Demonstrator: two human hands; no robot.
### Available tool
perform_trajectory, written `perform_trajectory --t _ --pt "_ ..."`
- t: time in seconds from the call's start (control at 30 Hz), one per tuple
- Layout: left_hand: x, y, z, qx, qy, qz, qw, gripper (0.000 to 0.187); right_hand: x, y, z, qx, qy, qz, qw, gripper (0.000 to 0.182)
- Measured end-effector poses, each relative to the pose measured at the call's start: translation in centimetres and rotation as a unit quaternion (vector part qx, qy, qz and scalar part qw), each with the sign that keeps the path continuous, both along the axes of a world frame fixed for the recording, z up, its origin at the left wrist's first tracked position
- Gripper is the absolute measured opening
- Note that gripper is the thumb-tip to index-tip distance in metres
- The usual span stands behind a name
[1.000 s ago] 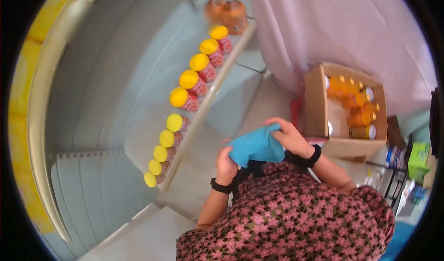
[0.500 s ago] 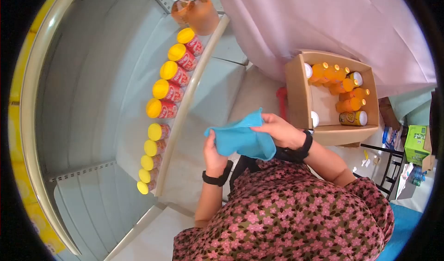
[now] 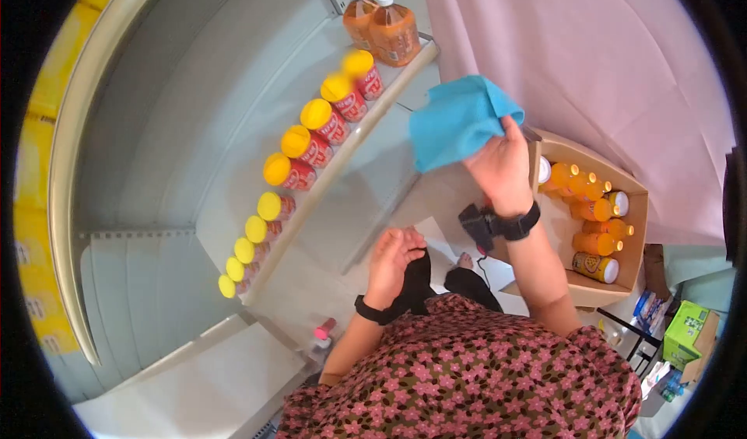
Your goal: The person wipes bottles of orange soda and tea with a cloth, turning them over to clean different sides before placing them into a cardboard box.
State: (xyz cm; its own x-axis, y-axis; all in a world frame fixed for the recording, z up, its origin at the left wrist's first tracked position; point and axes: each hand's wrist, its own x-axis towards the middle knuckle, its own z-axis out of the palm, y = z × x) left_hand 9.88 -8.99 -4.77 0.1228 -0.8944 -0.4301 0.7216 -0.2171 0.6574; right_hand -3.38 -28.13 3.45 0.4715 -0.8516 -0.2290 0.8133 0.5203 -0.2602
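A blue cloth (image 3: pixel 459 120) is held up in my right hand (image 3: pixel 504 167), its edge caught between thumb and fingers. It hangs in front of the shelf's far end, near two large bottles of amber drink (image 3: pixel 393 34). My left hand (image 3: pixel 393 264) is lower, before my body, with loosely bent fingers and nothing in it. Along the shelf (image 3: pixel 342 147) runs a row of red canisters with yellow lids (image 3: pixel 315 143). Smaller jars with yellow lids (image 3: pixel 257 227) continue that row on the near side.
On the right stands a cardboard box (image 3: pixel 591 147) with several orange bottles (image 3: pixel 587 209) and some cans. A pink curtain (image 3: pixel 576 58) hangs behind it. A bottle with a pink cap (image 3: pixel 323 334) is low by my left arm. A green box (image 3: pixel 685 334) lies far right.
My left hand has let go of the cloth and dropped lower. My right hand has carried the cloth up and forward toward the large bottles. The view has shifted.
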Motion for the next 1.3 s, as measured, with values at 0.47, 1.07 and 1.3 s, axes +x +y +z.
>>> perform_trajectory --t 0.47,1.07,1.3 --pt "9.6 -13.9 1.1 -0.056 -0.045 -0.05 0.996 0.021 15.7 -23.7 -2.8 -0.565 0.637 -0.288 0.439 0.046" --pt "8.4 -25.8 -0.2 -0.143 -0.031 -0.112 0.983 0.061 16.3 -25.2 -1.1 -0.55 0.755 -0.155 0.321 0.033" --pt "7.2 -23.3 4.2 -0.26 -0.511 0.087 0.815 0.085 11.9 -15.7 9.1 -0.638 0.702 -0.143 0.281 0.029"
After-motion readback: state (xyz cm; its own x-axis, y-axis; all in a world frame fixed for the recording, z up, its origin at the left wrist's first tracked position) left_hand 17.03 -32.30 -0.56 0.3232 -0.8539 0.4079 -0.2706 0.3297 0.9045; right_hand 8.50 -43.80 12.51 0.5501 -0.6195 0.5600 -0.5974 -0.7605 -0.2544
